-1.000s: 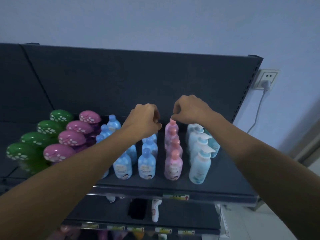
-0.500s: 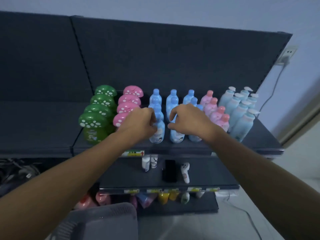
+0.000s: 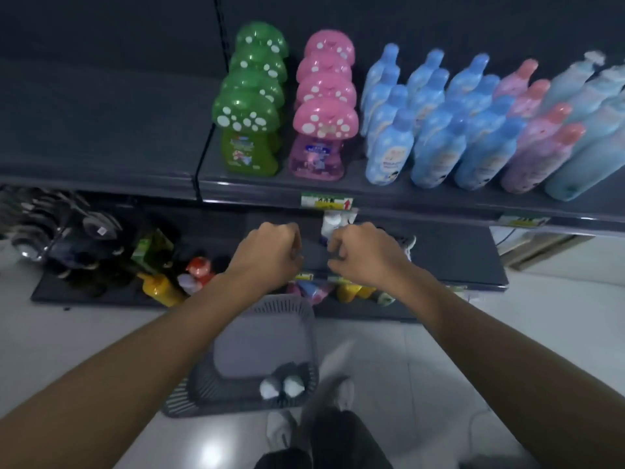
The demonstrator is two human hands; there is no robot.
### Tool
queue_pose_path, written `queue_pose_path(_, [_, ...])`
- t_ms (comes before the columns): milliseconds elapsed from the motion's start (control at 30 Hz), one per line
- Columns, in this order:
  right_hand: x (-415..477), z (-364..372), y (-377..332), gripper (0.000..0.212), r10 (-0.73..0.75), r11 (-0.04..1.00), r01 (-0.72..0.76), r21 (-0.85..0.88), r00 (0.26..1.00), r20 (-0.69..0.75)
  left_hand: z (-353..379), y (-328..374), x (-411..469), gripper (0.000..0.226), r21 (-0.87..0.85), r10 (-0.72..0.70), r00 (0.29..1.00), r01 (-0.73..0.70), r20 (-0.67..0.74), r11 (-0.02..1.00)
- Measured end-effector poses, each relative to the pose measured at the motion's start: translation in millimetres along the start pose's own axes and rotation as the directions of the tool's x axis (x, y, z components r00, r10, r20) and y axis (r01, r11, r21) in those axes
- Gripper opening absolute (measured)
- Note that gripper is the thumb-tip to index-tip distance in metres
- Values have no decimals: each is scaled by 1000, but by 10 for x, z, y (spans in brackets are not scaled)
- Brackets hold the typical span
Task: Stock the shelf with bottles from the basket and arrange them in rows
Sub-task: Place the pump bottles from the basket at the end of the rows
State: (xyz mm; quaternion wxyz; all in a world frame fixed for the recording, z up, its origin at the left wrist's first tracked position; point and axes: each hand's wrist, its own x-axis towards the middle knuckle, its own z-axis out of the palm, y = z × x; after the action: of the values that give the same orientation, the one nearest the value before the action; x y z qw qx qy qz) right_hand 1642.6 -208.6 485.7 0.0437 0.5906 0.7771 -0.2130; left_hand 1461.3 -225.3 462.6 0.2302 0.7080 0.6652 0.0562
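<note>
Hands have dropped away from the bottle rows: a moment ago both were up among the blue bottles on the top shelf, and now the left hand and right hand hang below its front edge, over the basket at 6 o'clock on the floor. Each grip is curled loosely into a fist and grasps nothing that I can see.

That drop suggests the straightening is finished and the person is going back for more stock. The basket looks nearly spent, though; only two small white-tipped things lie at its near end, too blurred to name.

Up at 12 o'clock stand files of green mushroom-capped bottles and pink ones; blue, pink-capped bottles and pale pump bottles run off toward 2 o'clock.

Labels show cartoon artwork, but no brand is readable. A shelf-edge price tag bears a red arrow; its print is illegible.
</note>
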Motion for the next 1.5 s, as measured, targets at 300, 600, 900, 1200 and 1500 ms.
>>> queue_pose_path(300, [94, 1481, -113, 24, 35, 999, -43, 26, 965, 261, 1260, -841, -334, 17, -34, -116, 957, 129, 268, 991])
queue_pose_path(600, [77, 2830, -117, 11, 29, 1000, -30, -3, 897, 440, 2409, -1290, -663, 32, 42, -175, 862, 177, 476, 983])
queue_pose_path(900, [-18, 3434, -100, 22, 38, 994, 26, -110, 841, 540, 2896, -1374, -789, 35, 111, -133, 859, 90, 495, 990])
queue_pose_path(1200, [-33, 3502, -80, 31, 60, 992, 11, -126, 835, 547, 2958, -1398, -778, 31, 45, -156, 833, 157, 530, 987])
queue_pose_path(1500, [-54, 3426, -68, 25, 46, 996, -3, -92, 884, 465, 2807, -1342, -811, 36, 110, -181, 852, 145, 492, 983])
